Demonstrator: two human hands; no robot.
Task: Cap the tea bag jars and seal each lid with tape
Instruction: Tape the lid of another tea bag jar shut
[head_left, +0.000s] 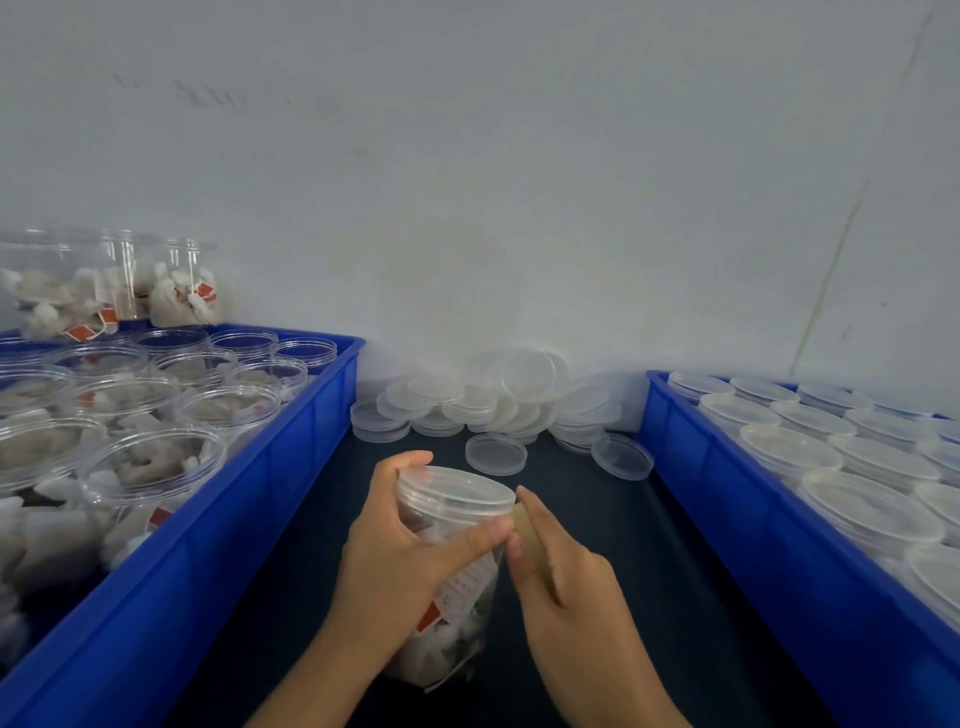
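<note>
A clear plastic jar (457, 613) full of tea bags stands on the dark table between my hands, with a clear lid (457, 491) on top. My left hand (395, 561) grips the jar just under the lid, fingers behind and thumb across the front. My right hand (566, 582) holds a roll of tape (530, 535) against the jar's right side, at lid height next to my left thumb. The tape strip itself is too faint to make out.
A blue crate (291, 467) on the left holds several open jars of tea bags, with more jars stacked behind. A blue crate (727, 499) on the right holds several lidded jars. Loose clear lids (493, 402) lie piled against the wall.
</note>
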